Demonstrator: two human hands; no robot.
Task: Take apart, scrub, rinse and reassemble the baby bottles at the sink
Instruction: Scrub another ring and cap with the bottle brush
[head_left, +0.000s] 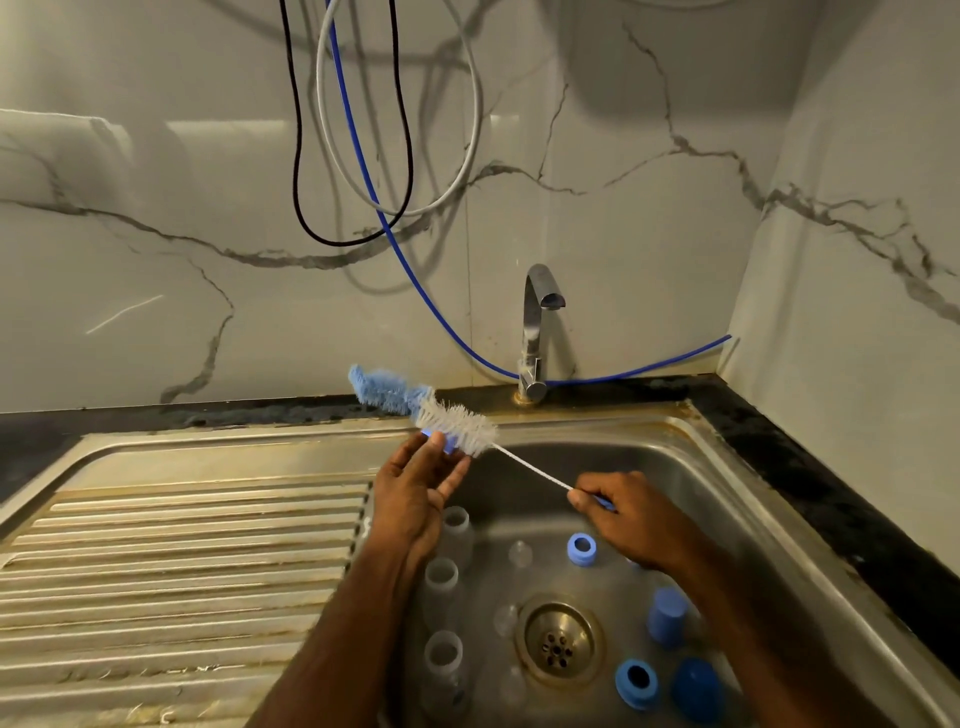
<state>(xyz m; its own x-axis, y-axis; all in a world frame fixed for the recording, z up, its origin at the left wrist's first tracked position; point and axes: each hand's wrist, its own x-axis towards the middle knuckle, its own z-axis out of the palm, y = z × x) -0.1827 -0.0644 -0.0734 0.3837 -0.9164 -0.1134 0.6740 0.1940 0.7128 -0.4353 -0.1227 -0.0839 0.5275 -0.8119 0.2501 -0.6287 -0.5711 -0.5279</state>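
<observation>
Stainless sink, basin at right, ribbed drainboard at left. Chrome tap stands at the back rim, no water visible from the spout. A blue hose runs down the marble wall behind the tap.

Bottle brush held up over the back of the basin, tilted, blue sponge tip up and to the left, white bristles below it, twisted wire stem running down to the right.

My left hand: palm up, fingers nearly straight, fingertips touching the underside of the white bristles. Something small and blue sits at the fingertips there; I cannot tell what it is.

My right hand: fingers curled, pinching the brush at the lower end of the wire, where the blue handle begins.

In the basin, three clear bottle bodies stand upright in a row along the left wall, necks open. Around the drain: two blue screw rings, one behind the drain, one in front; two blue caps to the right, just beside my right forearm. Clear teats lie between bottles and drain, hard to count
</observation>
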